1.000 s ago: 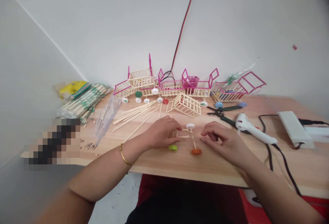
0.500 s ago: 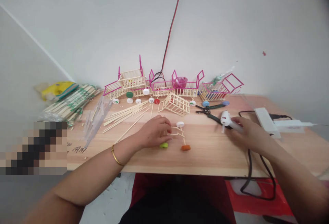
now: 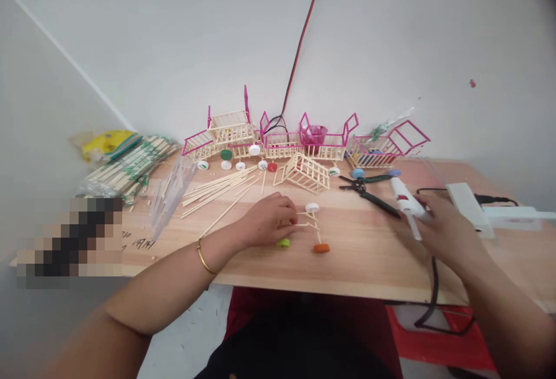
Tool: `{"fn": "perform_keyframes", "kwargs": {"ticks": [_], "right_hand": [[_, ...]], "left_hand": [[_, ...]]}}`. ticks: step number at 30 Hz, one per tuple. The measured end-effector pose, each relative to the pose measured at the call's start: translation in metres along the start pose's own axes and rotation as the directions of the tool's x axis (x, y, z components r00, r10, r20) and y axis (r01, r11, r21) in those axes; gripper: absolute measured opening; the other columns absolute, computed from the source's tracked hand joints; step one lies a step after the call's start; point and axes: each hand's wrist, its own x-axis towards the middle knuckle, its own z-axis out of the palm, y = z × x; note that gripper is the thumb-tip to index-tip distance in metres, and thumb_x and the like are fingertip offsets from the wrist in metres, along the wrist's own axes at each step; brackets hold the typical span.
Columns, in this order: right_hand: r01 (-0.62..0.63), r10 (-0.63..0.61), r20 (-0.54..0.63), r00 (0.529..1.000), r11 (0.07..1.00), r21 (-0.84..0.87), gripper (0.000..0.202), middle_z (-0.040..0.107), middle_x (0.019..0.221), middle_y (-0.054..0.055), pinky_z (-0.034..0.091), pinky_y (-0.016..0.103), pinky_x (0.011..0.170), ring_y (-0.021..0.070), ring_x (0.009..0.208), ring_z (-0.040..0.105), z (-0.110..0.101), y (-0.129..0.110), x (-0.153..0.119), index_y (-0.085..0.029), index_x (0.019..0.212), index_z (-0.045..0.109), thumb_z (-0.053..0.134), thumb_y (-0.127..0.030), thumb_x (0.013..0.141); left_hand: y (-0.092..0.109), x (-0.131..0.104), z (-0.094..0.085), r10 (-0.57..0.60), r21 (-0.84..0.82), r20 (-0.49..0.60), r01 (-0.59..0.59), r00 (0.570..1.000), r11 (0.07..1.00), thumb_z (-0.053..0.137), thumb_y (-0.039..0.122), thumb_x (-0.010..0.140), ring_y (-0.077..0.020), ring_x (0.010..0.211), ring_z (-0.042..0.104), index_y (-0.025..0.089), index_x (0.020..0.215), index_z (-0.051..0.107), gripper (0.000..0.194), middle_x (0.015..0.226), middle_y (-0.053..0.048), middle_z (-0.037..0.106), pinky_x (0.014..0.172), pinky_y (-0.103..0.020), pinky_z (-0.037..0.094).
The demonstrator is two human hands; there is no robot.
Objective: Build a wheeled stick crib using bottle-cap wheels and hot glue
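Observation:
My left hand [image 3: 267, 221] has its fingers closed on one end of a small wheeled frame [image 3: 317, 229] made of thin wooden sticks. Bottle caps serve as its wheels: a white cap [image 3: 311, 208], an orange cap [image 3: 321, 248] and a lime-green cap [image 3: 283, 243] show. The hand hides the rest of that end. Off to the right, my right hand [image 3: 449, 231] grips a white hot glue gun [image 3: 405, 198] above the table, and a clear glue stick appears to stick out of it. Pliers [image 3: 376, 202] with dark handles lie just left of the gun.
Along the wall stand stick carts [image 3: 282, 146] with magenta rails, and a magenta cup [image 3: 315, 134]. A slatted stick piece [image 3: 306, 173] lies in front. Loose sticks [image 3: 217, 190] and bagged sticks [image 3: 134, 167] are at left. A power strip [image 3: 469, 210] with cables lies right.
My right hand has raised and turned the glue gun, still holding it. My left hand has closed more firmly around the frame's end. The whole view has shifted slightly.

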Motion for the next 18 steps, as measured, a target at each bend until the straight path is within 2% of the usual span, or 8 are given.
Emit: {"fn": "perform_keyframes", "kwargs": {"ticks": [2,4,7,9,12,18], "right_hand": [[0.003,-0.009,0.049,0.999,0.991,0.132,0.032,0.065,0.094,0.013,0.043,0.034,0.065,0.0268,0.081,0.062,-0.011,-0.011,-0.013,-0.021,0.104,0.054,0.054,-0.046,0.084],[-0.015,-0.005,0.127,0.992,0.987,0.161,0.026,0.065,0.079,0.008,0.043,0.034,0.062,0.0257,0.074,0.061,-0.019,-0.024,-0.029,-0.025,0.093,0.054,0.054,-0.049,0.083],[0.059,-0.139,0.218,0.966,0.939,0.338,0.024,0.067,0.081,0.006,0.046,0.032,0.062,0.0247,0.074,0.062,-0.022,-0.043,-0.049,-0.026,0.087,0.056,0.056,-0.050,0.082],[0.110,-0.259,0.304,0.917,0.895,0.432,0.023,0.067,0.079,0.004,0.047,0.031,0.061,0.0237,0.074,0.063,-0.020,-0.052,-0.057,-0.027,0.086,0.057,0.056,-0.049,0.083],[0.152,-0.337,0.348,0.875,0.873,0.464,0.023,0.063,0.071,0.000,0.046,0.028,0.055,0.0200,0.065,0.059,-0.013,-0.059,-0.063,-0.026,0.082,0.056,0.056,-0.049,0.082],[0.155,-0.370,0.362,0.856,0.851,0.502,0.025,0.058,0.067,-0.002,0.044,0.026,0.054,0.0161,0.061,0.055,-0.006,-0.068,-0.061,-0.024,0.077,0.053,0.058,-0.048,0.083]], "left_hand": [[0.000,0.000,0.001,0.004,-0.010,-0.004,-0.004,1.000,1.000,0.059,0.025,0.084,-0.0177,0.087,0.055,0.016,0.080,0.064,0.012,0.094,-0.008,0.063,0.077,-0.029,0.045],[0.000,0.000,0.001,0.001,-0.025,-0.007,-0.001,1.000,1.000,0.059,0.024,0.084,-0.0173,0.086,0.056,0.016,0.080,0.064,0.011,0.094,-0.008,0.063,0.077,-0.029,0.045],[0.000,0.000,0.003,-0.020,-0.038,0.003,0.020,1.000,0.999,0.059,0.024,0.084,-0.0172,0.086,0.056,0.016,0.081,0.064,0.011,0.094,-0.008,0.063,0.077,-0.029,0.045],[0.000,0.000,0.003,-0.032,-0.042,0.009,0.032,0.999,0.999,0.058,0.024,0.084,-0.0174,0.087,0.057,0.016,0.081,0.064,0.010,0.094,-0.009,0.063,0.078,-0.029,0.046],[0.000,0.000,0.004,-0.040,-0.048,0.010,0.040,0.999,0.998,0.058,0.022,0.084,-0.0172,0.087,0.057,0.015,0.080,0.064,0.010,0.094,-0.008,0.063,0.079,-0.029,0.046],[0.000,0.000,0.004,-0.036,-0.057,0.001,0.036,0.999,0.998,0.059,0.022,0.084,-0.0170,0.087,0.057,0.015,0.082,0.064,0.009,0.094,-0.008,0.063,0.079,-0.029,0.046]]}}
